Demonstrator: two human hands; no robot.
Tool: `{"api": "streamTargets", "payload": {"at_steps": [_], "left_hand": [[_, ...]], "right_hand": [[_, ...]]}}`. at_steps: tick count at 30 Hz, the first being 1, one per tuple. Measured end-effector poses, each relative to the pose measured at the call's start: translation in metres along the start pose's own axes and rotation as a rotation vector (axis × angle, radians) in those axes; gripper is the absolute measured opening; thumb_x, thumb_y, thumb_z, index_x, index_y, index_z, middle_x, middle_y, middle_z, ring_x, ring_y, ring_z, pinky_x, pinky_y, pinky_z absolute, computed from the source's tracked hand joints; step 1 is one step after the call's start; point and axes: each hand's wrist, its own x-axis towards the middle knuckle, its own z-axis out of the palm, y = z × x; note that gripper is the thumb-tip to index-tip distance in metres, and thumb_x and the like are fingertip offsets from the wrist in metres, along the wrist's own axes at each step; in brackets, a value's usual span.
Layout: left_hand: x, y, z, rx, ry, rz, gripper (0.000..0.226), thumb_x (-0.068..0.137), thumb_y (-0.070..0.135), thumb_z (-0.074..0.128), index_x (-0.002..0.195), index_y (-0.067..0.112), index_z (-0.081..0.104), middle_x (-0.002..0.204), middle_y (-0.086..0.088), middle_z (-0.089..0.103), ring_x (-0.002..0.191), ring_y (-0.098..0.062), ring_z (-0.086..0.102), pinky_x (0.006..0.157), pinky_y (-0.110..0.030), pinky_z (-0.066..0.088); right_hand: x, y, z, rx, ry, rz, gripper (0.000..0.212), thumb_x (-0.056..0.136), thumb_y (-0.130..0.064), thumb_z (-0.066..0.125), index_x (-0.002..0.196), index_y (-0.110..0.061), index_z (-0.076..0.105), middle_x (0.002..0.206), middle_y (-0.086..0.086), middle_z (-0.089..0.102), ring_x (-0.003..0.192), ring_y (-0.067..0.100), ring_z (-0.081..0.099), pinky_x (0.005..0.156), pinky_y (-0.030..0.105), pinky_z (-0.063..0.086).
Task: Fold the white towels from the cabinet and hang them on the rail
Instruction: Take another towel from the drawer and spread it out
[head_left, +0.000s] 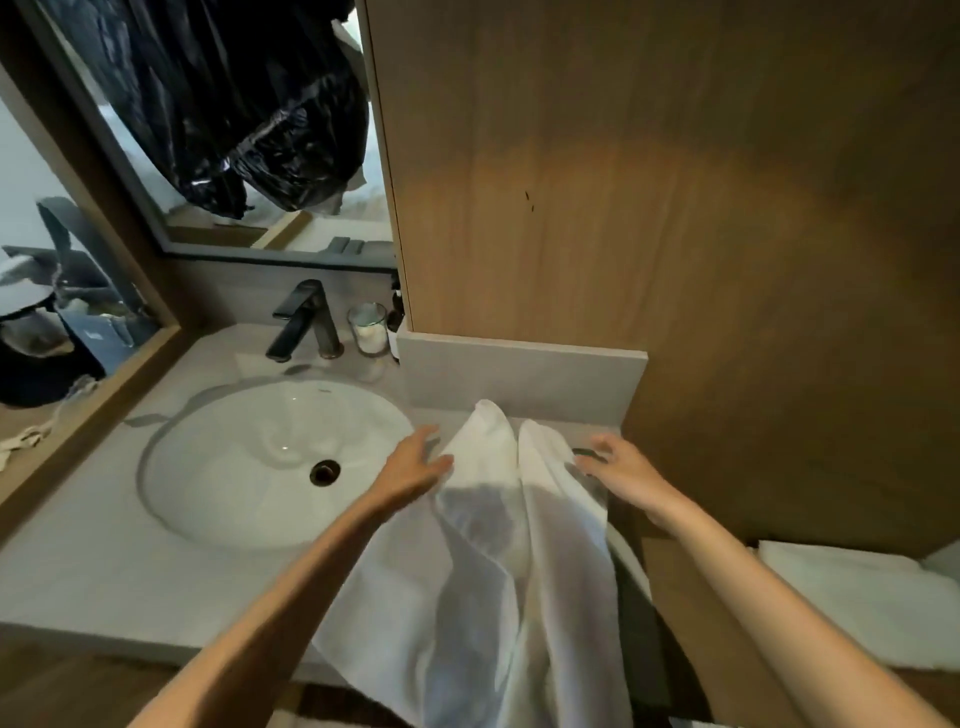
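Nearest me, the white towel (488, 597) hangs over the front edge of the surface (104, 561). Its lower end drops out of sight, and its upper part is rucked into two tall ridges. Low on the right, a second white towel (857, 592) lies flat and folded on what looks like a shelf.

The left hand (415, 462) is at the rumpled towel's left edge, fingers straight and released, thumb touching the cloth. The right hand (623, 470) is just beside the right edge, fingers loosely spread and, as far as I can see, grasping nothing. Something dark shows beneath them; I cannot tell what.

This looks like the spreading-out before the first fold. I would pinch the two far corners and draw them apart until the ridges flatten. More cloth should come up onto the surface, so the hanging weight doesn't drag it off. The left side wants keeping clear of the sink (171, 447) just beside it, which may be wet.

Behind the sink stand a dark faucet (304, 319) and a glass (369, 330), with a mirror (234, 130) above and a wooden cabinet panel (675, 208) to the right
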Motion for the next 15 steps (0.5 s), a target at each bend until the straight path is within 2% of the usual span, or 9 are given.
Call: {"api": "streamTargets", "payload": {"at_steps": [3,6,9,12,15], "left_hand": [[0.001,-0.032,0.017,0.135,0.003,-0.125,0.058,0.095,0.038,0.055,0.143,0.011,0.038,0.142,-0.011,0.048,0.131,-0.029,0.043,0.106,-0.035,0.032],[0.003,-0.046,0.032,0.167,0.013,-0.227,0.062,0.089,0.046,0.061,0.137,0.012,0.043,0.132,-0.016,0.053,0.120,-0.034,0.049,0.102,-0.039,0.038],[0.001,-0.047,0.050,0.158,0.106,-0.218,0.062,0.080,0.043,0.072,0.130,0.016,0.048,0.128,-0.018,0.039,0.121,-0.035,0.037,0.105,-0.037,0.028],[0.000,-0.043,0.060,0.118,0.119,-0.175,0.064,0.076,0.033,0.078,0.127,0.012,0.045,0.125,-0.017,0.032,0.119,-0.034,0.032,0.104,-0.036,0.027],[0.006,-0.041,0.057,0.105,0.077,-0.168,0.063,0.075,0.026,0.079,0.124,0.010,0.043,0.122,-0.015,0.037,0.116,-0.034,0.038,0.099,-0.038,0.035]], "right_hand": [[0.010,0.032,0.012,-0.247,0.018,0.055,0.054,0.093,-0.038,0.059,0.139,-0.017,0.042,0.136,0.006,0.048,0.127,0.031,0.044,0.101,0.038,0.041],[0.013,0.047,0.030,-0.208,0.062,0.101,0.059,0.090,-0.034,0.061,0.140,-0.014,0.039,0.133,0.006,0.050,0.121,0.031,0.051,0.101,0.040,0.043],[0.016,0.059,0.046,-0.225,0.162,0.125,0.056,0.087,-0.032,0.062,0.136,-0.014,0.041,0.130,0.009,0.052,0.118,0.030,0.051,0.102,0.040,0.038],[0.015,0.062,0.049,-0.020,0.232,0.209,0.068,0.081,-0.024,0.070,0.139,-0.017,0.035,0.132,0.010,0.040,0.120,0.033,0.045,0.098,0.043,0.043],[0.017,0.060,0.042,0.171,0.258,0.325,0.091,0.073,-0.016,0.082,0.144,-0.017,0.025,0.135,0.014,0.039,0.118,0.036,0.048,0.096,0.044,0.047]]}}
